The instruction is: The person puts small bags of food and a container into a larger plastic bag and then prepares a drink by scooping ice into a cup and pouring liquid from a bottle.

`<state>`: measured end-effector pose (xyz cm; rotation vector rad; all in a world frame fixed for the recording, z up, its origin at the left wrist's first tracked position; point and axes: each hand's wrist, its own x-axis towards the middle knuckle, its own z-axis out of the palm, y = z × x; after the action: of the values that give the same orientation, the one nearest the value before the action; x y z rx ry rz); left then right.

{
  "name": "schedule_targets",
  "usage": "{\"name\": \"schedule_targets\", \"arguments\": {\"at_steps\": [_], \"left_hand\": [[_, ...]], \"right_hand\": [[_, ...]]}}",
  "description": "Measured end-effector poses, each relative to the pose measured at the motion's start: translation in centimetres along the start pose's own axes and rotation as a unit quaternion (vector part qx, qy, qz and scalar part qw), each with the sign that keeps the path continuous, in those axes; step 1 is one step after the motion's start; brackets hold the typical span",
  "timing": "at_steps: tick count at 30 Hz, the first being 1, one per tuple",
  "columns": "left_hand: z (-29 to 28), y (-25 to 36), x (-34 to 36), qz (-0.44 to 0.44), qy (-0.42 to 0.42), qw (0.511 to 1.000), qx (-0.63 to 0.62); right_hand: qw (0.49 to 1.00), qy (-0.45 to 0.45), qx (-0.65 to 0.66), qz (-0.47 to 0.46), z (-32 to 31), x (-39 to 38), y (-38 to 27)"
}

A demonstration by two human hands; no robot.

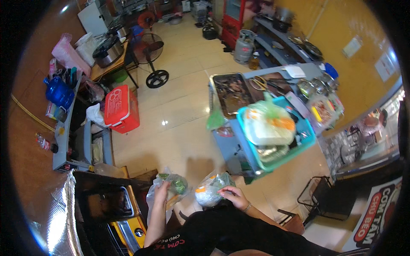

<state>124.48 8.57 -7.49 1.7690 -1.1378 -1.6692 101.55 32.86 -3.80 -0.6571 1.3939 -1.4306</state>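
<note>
A clear bag of greens (179, 184) hangs low in front of the person's black shirt (213, 232), over the tiled floor (175, 111). The left hand (161, 192) has it, its grip grasping the plastic near the top. Just beside it, to the right, sits a second bag (207, 197), showing white and orange through the plastic. The right hand (235, 197) has its fingers bent at that bag's side; I can't tell whether its grip is clenched on it. Beyond, on the right, the surface (312, 69) carries a turquoise basket (294, 152), a tray (226, 75) of dark food and scissors (258, 83). Across the floor to the left stands a red cooler (121, 109).
</note>
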Motion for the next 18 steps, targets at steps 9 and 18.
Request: {"name": "schedule_targets", "arguments": {"at_steps": [9, 18], "left_hand": [[-0.5, 14.9, 21.5, 0.032, 0.072, 0.996, -0.030], [3.8, 36.2, 38.3, 0.124, 0.006, 0.991, -0.041]], "right_hand": [[0.996, -0.084, 0.006, 0.012, 5.0, 29.4, -5.0], [0.994, 0.095, -0.047, -0.036, 3.6, 58.3, -14.4]]}}
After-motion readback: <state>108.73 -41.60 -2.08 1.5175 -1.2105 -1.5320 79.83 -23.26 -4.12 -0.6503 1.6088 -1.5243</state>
